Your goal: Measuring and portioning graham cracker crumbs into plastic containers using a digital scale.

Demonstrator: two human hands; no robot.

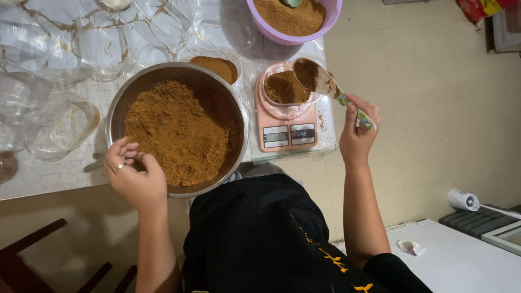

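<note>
Brown powder [285, 87] fills a small clear tub [271, 100] that sits on a pink kitchen scale [285, 127] at upper centre of the frame. The right hand [355, 133], right of centre, has its fingers clenched around the patterned handle of a white spoon [325, 84], whose powder-laden bowl hangs over the tub's right edge. The left hand [133, 173], at lower left, grips the near rim of a large steel bowl [176, 70] heaped with the same brown powder; the thumb lies inside the rim and the fingers curl outside.

A lilac bowl [331, 16] with more powder sits at top centre, partly cut off. A filled clear tub [220, 66] stands between the steel bowl and the scale. Empty clear plastic containers [59, 125] crowd the upper left. A red and yellow package [480, 8] shows at the upper right corner.
</note>
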